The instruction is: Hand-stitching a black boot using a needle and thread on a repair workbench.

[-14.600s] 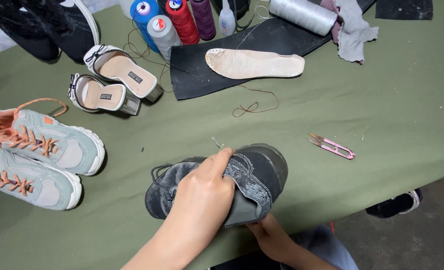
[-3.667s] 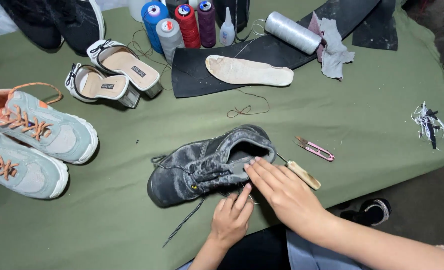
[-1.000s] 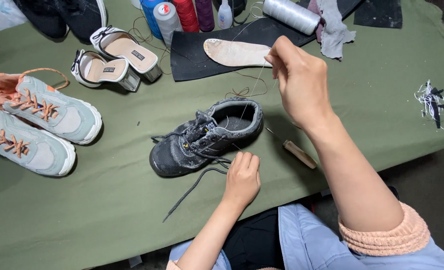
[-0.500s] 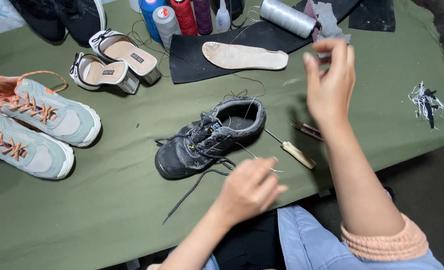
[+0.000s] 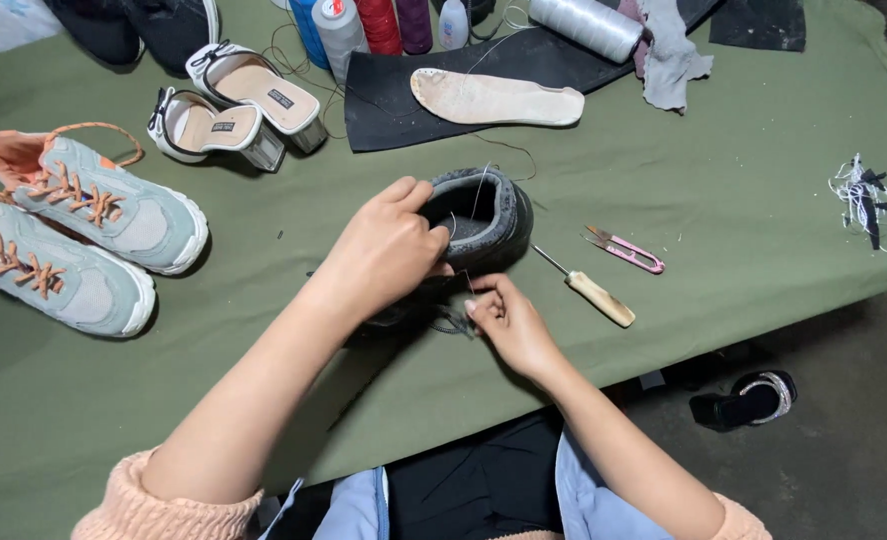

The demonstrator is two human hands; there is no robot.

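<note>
Covering table: green cloth [image 5: 744, 170]; floor [image 5: 844, 470] apparently concrete.

Worn dark grey shoe [image 5: 484, 215], opening upward, mid green table, thread attached

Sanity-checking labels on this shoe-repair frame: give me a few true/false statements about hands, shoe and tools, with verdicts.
1. The left hand grips the dark grey shoe at its heel opening. True.
2. The right hand holds the wooden-handled awl. False: the awl lies on the green table cover, untouched; the hand pinches thread by the shoe.
3. The pink snips lie right of the shoe. True.
4. The beige insole sits inside the shoe. False: it lies on a black sheet farther back.
5. Two mint sneakers with orange laces lie at the left. True.
</note>
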